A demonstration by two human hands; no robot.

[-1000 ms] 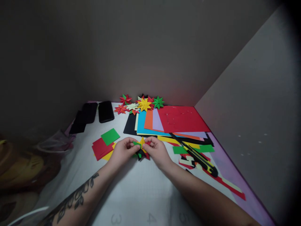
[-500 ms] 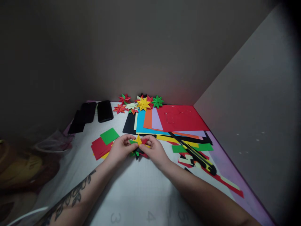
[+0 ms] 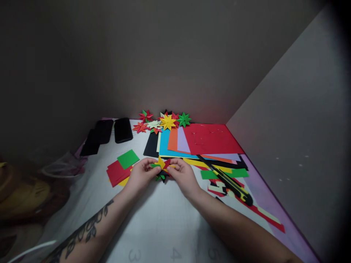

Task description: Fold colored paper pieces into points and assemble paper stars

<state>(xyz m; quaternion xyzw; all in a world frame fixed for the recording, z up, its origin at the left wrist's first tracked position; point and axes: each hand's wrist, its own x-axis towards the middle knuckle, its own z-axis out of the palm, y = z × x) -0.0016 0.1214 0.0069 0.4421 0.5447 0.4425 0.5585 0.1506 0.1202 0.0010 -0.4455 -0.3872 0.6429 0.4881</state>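
Between my two hands is a folded paper star (image 3: 162, 165) with yellow, red, green and black points. My left hand (image 3: 143, 173) pinches its left side, thumb on top and fingers curled behind. On the other side my right hand (image 3: 183, 174) grips the right edge in the same way, its thumb near the star's middle. Parts of the star are hidden under the fingers. Just left of my left hand lie paper squares: a green one (image 3: 128, 159) overlaps red ones (image 3: 116, 173), with yellow showing below.
Finished paper stars (image 3: 168, 121) lie along the wall. Coloured sheets, a red one (image 3: 214, 138) on top, are stacked behind my hands. A yellow-and-black utility knife (image 3: 233, 185) rests on strips and scraps at right. A black phone (image 3: 123, 130) lies back left.
The star has turned slightly in my hands, and its red point at upper right shows more. My right thumb has shifted a little to the right, off the star's centre.
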